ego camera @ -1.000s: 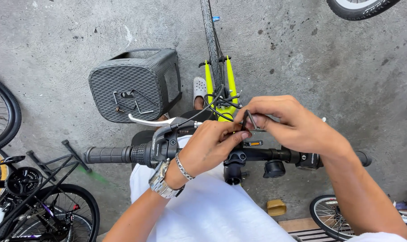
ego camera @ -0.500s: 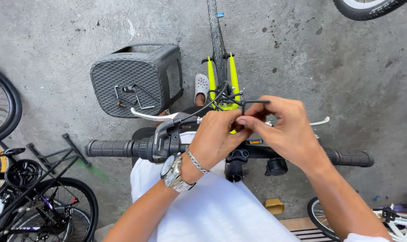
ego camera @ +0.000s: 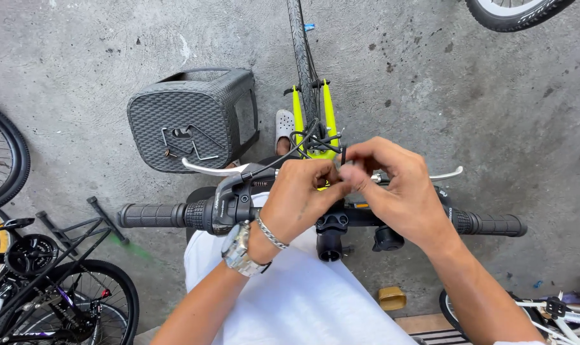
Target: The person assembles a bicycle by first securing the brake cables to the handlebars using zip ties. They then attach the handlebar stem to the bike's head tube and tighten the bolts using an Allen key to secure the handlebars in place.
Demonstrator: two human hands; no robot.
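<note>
Over a bicycle's handlebar point(ego camera: 162, 216), a person's left hand point(ego camera: 299, 198) and right hand point(ego camera: 398, 185) meet, fingertips pinched together on a small black cable end point(ego camera: 343, 155) above the yellow-green fork point(ego camera: 329, 115), the fitting apparently unfinished, black cables point(ego camera: 302, 142) still looping loose.

Handlebar grips point(ego camera: 152, 216): matt black rubber, ribbed. Brake levers point(ego camera: 203, 168): smooth, bright metal. Fork point(ego camera: 328, 118): glossy yellow-green paint. Stool point(ego camera: 175, 118): dark grey plastic, woven-pattern texture, matt. Floor point(ego camera: 481, 96): rough, stained concrete. Wristwatch point(ego camera: 237, 248) and bracelet point(ego camera: 269, 234): polished metal. Shirt point(ego camera: 302, 306): plain white cloth.
</note>
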